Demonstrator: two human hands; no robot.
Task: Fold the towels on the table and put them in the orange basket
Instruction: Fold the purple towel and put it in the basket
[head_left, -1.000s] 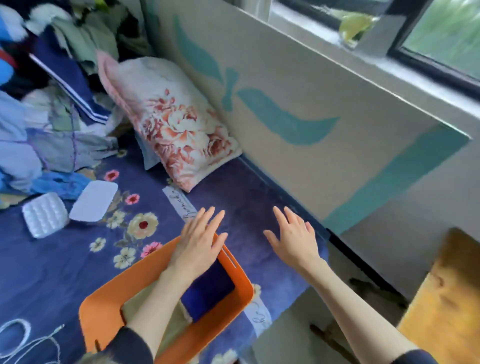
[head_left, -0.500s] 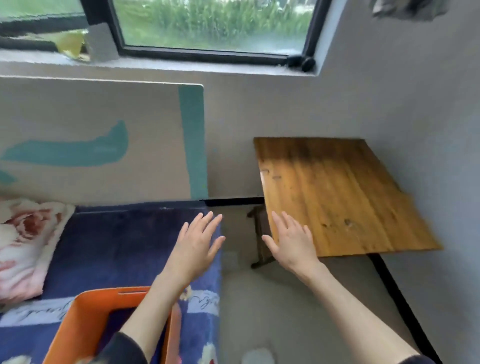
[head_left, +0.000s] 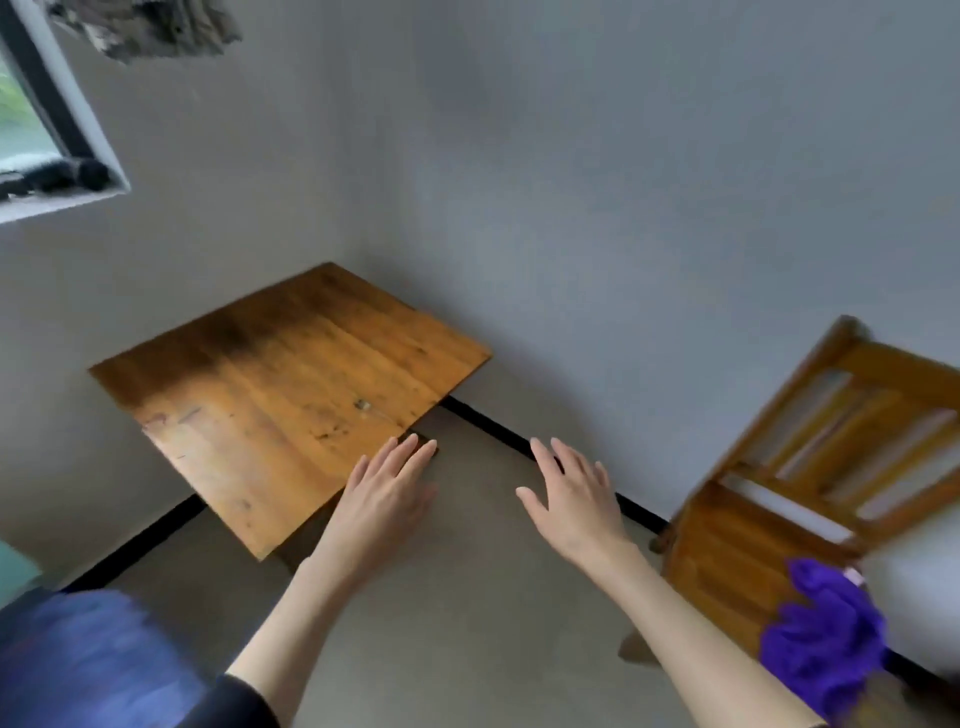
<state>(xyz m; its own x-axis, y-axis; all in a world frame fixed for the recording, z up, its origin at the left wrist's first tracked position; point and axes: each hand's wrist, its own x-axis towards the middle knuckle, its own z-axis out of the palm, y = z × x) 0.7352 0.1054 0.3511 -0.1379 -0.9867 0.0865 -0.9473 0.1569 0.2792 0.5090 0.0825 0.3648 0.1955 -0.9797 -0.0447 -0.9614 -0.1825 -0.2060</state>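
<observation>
My left hand (head_left: 384, 493) hovers flat with fingers apart over the near corner of a small wooden table (head_left: 280, 384) and holds nothing. My right hand (head_left: 574, 493) is also spread and holds nothing, out over the grey floor to the right of the table. No towel lies on the tabletop. A crumpled purple cloth (head_left: 823, 639) lies on the seat of a wooden chair (head_left: 810, 457) at the lower right. The orange basket is out of view.
The table stands in a corner between two grey walls. A window (head_left: 31, 130) is at the upper left. The blue bed cover (head_left: 78, 660) shows at the lower left. Grey floor (head_left: 467, 597) lies between bed, table and chair.
The view has swung right, from the bed and the orange basket to the table and chair. Both hands stay spread in front of me and hold nothing.
</observation>
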